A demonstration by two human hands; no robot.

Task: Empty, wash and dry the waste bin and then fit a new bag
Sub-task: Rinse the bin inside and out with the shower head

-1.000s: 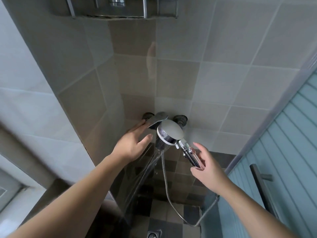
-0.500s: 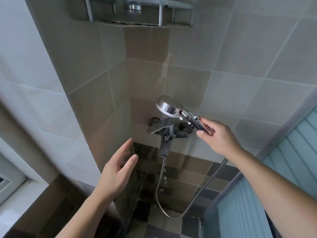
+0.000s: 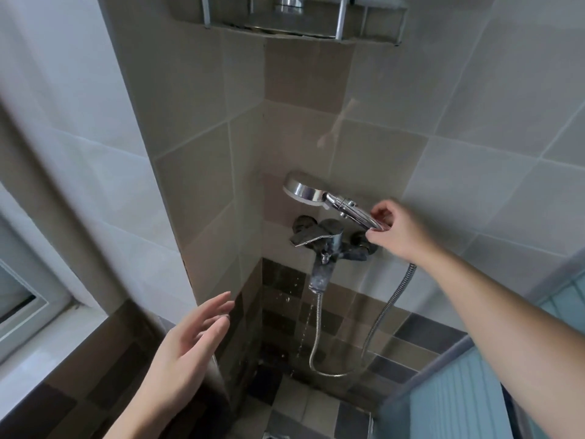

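**Water off, shower head going back on its mount**

A second ago my left hand (image 3: 186, 353) was on the mixer lever (image 3: 311, 237) with spray running from the shower head (image 3: 302, 188); now the flow is gone, with only a thin dribble falling from the spout (image 3: 318, 280); the left hand has dropped away, fingers spread and relaxed, holding nothing, low beside the tiled corner; my right hand (image 3: 395, 231) has lifted the shower head above the mixer and pinches the end of its handle between thumb and fingertips, the face turned toward the wall; the hose (image 3: 387, 307) hangs in a loop below; a wire shelf (image 3: 338, 25) sits high on the wall; the waste bin is nowhere in this view, so I cannot say where it stands or how wet it is; I judge the rinsing finished and the washing step closing; next I would seat the head in its holder, then find the bin for drying and fit the new bag.
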